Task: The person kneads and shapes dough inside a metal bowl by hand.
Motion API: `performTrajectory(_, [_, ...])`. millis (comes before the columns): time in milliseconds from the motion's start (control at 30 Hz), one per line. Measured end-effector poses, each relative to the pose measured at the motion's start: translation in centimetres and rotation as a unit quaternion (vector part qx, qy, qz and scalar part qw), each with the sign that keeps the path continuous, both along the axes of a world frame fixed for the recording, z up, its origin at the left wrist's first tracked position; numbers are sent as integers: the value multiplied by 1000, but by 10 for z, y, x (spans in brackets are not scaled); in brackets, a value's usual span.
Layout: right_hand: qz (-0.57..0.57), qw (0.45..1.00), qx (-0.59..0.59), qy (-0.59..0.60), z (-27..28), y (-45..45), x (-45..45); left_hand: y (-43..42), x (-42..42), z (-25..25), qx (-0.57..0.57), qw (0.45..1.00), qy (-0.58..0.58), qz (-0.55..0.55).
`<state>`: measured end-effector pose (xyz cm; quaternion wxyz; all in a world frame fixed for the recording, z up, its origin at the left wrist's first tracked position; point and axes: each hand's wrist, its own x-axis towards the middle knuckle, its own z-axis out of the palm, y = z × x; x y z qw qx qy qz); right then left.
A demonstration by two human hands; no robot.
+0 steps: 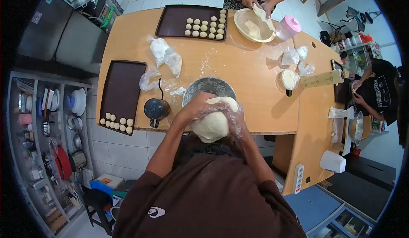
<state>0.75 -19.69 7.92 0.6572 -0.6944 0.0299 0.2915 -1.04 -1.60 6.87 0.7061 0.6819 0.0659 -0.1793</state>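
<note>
A large pale lump of dough (210,128) hangs between my hands, at the near edge of the table and in front of a metal bowl (209,85). My left hand (198,106) grips the dough from the left, its fingers curled over the top. On the other side my right hand (235,119), dusted with flour, wraps round it. A smaller fold of dough (226,103) bulges up between the two hands. The bowl's inside is streaked with flour, and its near part is hidden behind my hands.
Dark trays (123,82) (177,20) hold rows of small dough balls. A black kettle (156,110) and flour bags (164,54) stand left of the bowl. Across the table a person handles dough over a cream bowl (240,21); another person (377,91) works at right.
</note>
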Motion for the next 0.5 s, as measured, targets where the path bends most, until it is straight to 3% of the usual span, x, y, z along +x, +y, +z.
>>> performTrajectory(33, [-9, 999, -33, -3, 2, 1, 1, -7, -5, 8, -43, 997, 18, 67])
performTrajectory(100, [39, 968, -162, -190, -35, -9, 11, -27, -21, 26, -126, 970, 57, 200])
performTrajectory(200, [128, 949, -204, -205, -30, -6, 31, -40, -23, 24, -235, 919, 127, 289])
performTrajectory(300, [174, 977, -104, -73, 34, 11, 48, -36, -16, 31, -296, 890, 162, 306])
performTrajectory(367, [111, 989, 100, 20, -12, 13, 50, -35, -16, 34, -306, 888, 160, 305])
performTrajectory(400, [81, 974, 202, 65, -17, 19, 52, -35, -16, 29, -323, 886, 140, 301])
performTrajectory(433, [120, 949, 288, 50, -18, 8, 55, -36, -17, 21, -342, 883, 121, 298])
performTrajectory(500, [97, 925, 346, 124, -17, -7, 57, -37, -25, 22, -369, 875, 75, 306])
